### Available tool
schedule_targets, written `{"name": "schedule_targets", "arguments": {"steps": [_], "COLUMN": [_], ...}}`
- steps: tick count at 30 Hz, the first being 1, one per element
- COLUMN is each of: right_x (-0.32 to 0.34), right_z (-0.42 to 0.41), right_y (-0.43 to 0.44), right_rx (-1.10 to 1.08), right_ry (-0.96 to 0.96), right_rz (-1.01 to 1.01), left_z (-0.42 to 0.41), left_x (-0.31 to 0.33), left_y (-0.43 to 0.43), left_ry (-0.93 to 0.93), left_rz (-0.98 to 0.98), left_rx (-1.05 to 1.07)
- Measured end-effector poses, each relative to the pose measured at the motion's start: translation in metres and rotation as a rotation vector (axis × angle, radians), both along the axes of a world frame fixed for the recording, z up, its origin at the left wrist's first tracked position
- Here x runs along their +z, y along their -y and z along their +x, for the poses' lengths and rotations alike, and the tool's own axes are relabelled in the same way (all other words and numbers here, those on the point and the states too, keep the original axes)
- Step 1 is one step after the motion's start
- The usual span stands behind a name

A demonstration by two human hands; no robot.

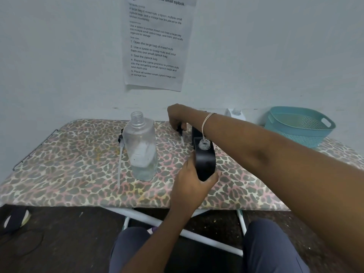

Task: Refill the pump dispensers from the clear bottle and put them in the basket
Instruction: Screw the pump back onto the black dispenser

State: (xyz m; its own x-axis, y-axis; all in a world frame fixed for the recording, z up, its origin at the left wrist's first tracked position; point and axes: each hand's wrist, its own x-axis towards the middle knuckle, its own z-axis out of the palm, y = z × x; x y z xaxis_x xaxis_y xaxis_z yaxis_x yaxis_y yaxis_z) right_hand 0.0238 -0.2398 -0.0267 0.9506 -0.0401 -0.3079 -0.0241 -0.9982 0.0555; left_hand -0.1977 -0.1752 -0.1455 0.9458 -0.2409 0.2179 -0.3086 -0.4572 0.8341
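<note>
Black dispenser (205, 164), clear open neck, in left hand (189, 182) grip; right hand (177, 117) fingers pinch pump head (180, 129).

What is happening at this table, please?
A person's left hand grips a black dispenser bottle with its neck open. The right hand reaches over it and pinches a black pump head further back. The clear bottle stands uncapped to the left; the teal basket sits at the far right.
</note>
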Motion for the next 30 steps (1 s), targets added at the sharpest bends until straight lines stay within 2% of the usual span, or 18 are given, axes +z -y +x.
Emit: {"name": "schedule_targets", "arguments": {"steps": [4, 8, 12, 18, 30], "right_x": [0.042, 0.084, 0.095, 0.069, 0.008], "right_z": [-0.01, -0.06, -0.116, -0.183, -0.223], "right_y": [0.011, 0.037, 0.062, 0.089, 0.098], "right_rx": [0.073, 0.121, 0.16, 0.161, 0.155], "right_ry": [0.168, 0.448, 0.647, 0.905, 1.011], "right_rz": [0.307, 0.841, 1.103, 1.116, 1.105], "left_z": [-0.002, -0.005, -0.006, -0.009, -0.017], "left_x": [0.002, 0.003, 0.003, 0.006, 0.015], "left_y": [-0.001, -0.003, -0.005, -0.009, -0.011], "left_ry": [-0.024, -0.053, -0.027, 0.012, 0.063], "left_rz": [-0.038, -0.066, -0.072, -0.065, -0.051], "left_rx": [0.002, 0.005, 0.012, -0.004, -0.031]}}
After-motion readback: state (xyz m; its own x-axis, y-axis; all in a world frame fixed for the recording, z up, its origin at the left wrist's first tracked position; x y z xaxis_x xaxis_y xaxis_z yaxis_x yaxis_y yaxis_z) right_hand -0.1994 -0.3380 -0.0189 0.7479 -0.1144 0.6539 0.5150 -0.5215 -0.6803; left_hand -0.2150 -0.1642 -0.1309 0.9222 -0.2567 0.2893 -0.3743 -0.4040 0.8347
